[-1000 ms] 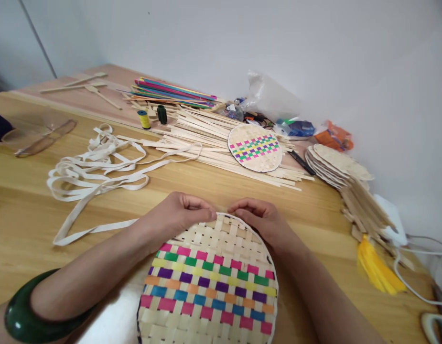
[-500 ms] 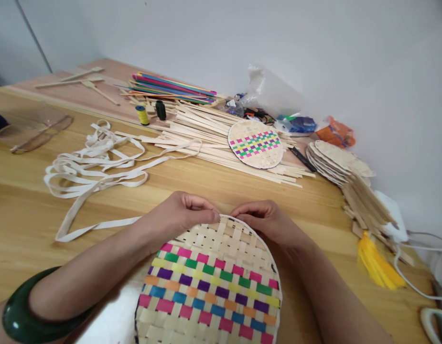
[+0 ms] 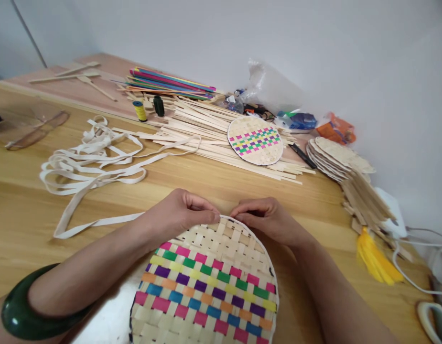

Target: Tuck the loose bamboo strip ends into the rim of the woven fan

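Observation:
A round woven panel (image 3: 206,282) of pale strips with bands of pink, green, yellow, purple, orange and blue stands in front of me, its lower part cut off by the frame. White binding tape (image 3: 258,234) lines its right rim. At the top edge, my left hand (image 3: 187,210) pinches the taped rim between thumb and fingers. Just to the right, my right hand (image 3: 265,217) has its fingertips closed on the same rim. Loose white tape (image 3: 99,222) runs from a tangled heap on the left and disappears behind my left forearm.
Behind lie pale flat strips (image 3: 206,143), a smaller woven disc (image 3: 255,141), coloured strips (image 3: 170,82), and a yellow thread spool (image 3: 139,112) beside a dark one (image 3: 158,106). To the right are stacked woven discs (image 3: 340,155), a yellow tassel (image 3: 376,258) and scissors handles (image 3: 434,322).
The panel has tilted slightly, its lower part moving left. Both hands keep their pinch at the top rim. The view has shifted a little, so the background sits slightly higher.

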Demonstrator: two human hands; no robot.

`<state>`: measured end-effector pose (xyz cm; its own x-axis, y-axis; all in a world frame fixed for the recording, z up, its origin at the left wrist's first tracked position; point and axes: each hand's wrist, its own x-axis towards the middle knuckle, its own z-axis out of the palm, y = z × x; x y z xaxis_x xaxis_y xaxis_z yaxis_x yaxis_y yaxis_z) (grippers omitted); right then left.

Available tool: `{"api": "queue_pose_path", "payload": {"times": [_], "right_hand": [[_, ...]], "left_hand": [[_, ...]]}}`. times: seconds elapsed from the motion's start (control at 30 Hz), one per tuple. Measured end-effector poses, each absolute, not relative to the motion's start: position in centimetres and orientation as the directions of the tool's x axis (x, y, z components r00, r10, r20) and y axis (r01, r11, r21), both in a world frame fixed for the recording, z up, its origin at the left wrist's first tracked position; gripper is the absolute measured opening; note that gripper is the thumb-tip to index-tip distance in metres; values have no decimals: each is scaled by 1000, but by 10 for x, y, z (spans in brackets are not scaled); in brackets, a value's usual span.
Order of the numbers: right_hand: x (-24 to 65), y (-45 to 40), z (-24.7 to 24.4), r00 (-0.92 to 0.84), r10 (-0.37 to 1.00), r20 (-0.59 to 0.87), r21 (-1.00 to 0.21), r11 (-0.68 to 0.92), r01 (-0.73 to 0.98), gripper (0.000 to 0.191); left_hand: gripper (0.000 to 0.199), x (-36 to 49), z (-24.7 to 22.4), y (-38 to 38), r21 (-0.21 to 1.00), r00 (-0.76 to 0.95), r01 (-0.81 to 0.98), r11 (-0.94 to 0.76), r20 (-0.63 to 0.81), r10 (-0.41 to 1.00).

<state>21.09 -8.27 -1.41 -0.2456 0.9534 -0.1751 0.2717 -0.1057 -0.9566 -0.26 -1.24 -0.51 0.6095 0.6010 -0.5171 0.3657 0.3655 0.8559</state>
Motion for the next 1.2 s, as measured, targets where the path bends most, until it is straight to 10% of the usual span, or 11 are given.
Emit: {"api": "queue_pose_path", "payload": {"times": [1.2], "right_hand": [[198,-83,-17,-208,944,-256,-967,-244,79,20]], "left_hand": [[12,-2,-2,-14,840,634,331,430,-535,558]]}}
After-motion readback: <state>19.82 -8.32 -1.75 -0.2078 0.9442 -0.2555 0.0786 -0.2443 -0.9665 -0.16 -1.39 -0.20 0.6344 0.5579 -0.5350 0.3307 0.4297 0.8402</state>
